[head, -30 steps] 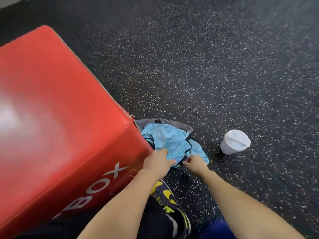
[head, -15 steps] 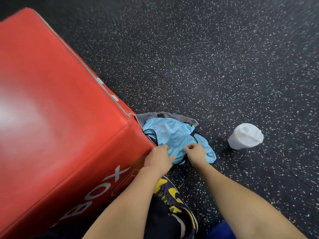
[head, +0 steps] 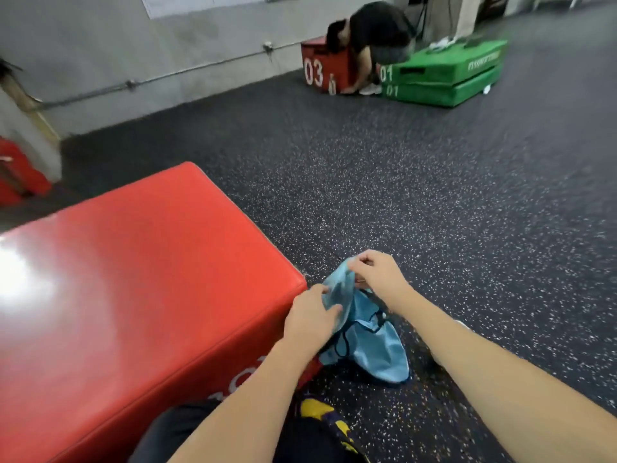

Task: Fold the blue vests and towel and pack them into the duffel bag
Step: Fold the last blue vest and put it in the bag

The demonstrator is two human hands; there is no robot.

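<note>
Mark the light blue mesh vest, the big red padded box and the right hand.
Light blue mesh vest (head: 377, 349): head view, on its hanging lower panel.
Big red padded box (head: 140, 262): head view, on its glossy top face.
Right hand (head: 377, 272): head view, on its back.

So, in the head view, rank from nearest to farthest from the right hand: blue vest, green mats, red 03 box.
1. blue vest, pinched by the right hand
2. red 03 box, far, by the wall
3. green mats, far right; close to the box's range
</note>
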